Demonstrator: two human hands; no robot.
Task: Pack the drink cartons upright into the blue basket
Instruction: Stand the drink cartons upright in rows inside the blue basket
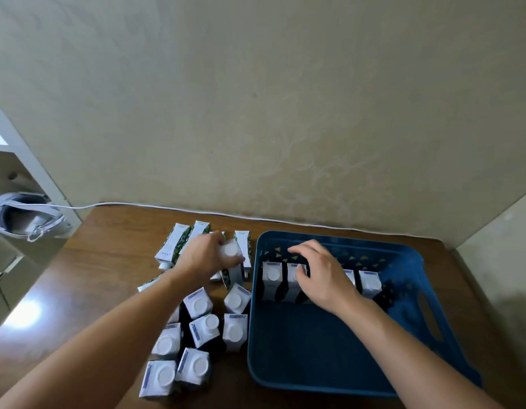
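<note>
The blue basket (338, 376) sits on the right of the wooden table. Inside it, several white-capped drink cartons (273, 280) stand upright in a row near its far wall. My right hand (320, 276) hovers over that row with its fingers spread, touching the tops and hiding part of the row. My left hand (204, 256) is closed around an upright carton (230, 261) just left of the basket. Several more cartons (200, 304) stand upright in a cluster at the front left. Several others (173, 242) lie flat behind my left hand.
A white cable (167, 206) runs along the table's far edge against the beige wall. A grey shoe (22, 216) rests on a shelf at the far left. The basket has a handle slot (430, 317) in its right wall.
</note>
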